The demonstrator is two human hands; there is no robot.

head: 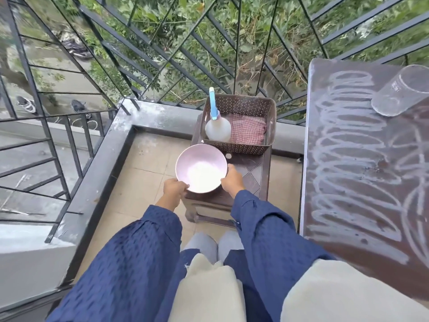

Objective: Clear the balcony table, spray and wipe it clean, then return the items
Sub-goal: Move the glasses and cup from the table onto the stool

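Note:
A pale pink bowl (201, 168) sits over the near end of a small dark stool (249, 169). My left hand (174, 188) grips its near-left rim and my right hand (232, 179) grips its right rim. Behind it on the stool stands a brown perforated basket (246, 148) holding a white spray bottle with a blue nozzle (217, 123) and a red checked cloth (249, 131). The brown balcony table (348, 182) at the right is streaked with white chalky scribbles. A clear glass tumbler (400, 91) stands on its far part.
A black metal railing (139, 54) runs round the balcony, with a dark stone ledge (104, 163) below it. Beige floor tiles (144, 173) lie left of the stool. My blue sleeves and feet are in the foreground.

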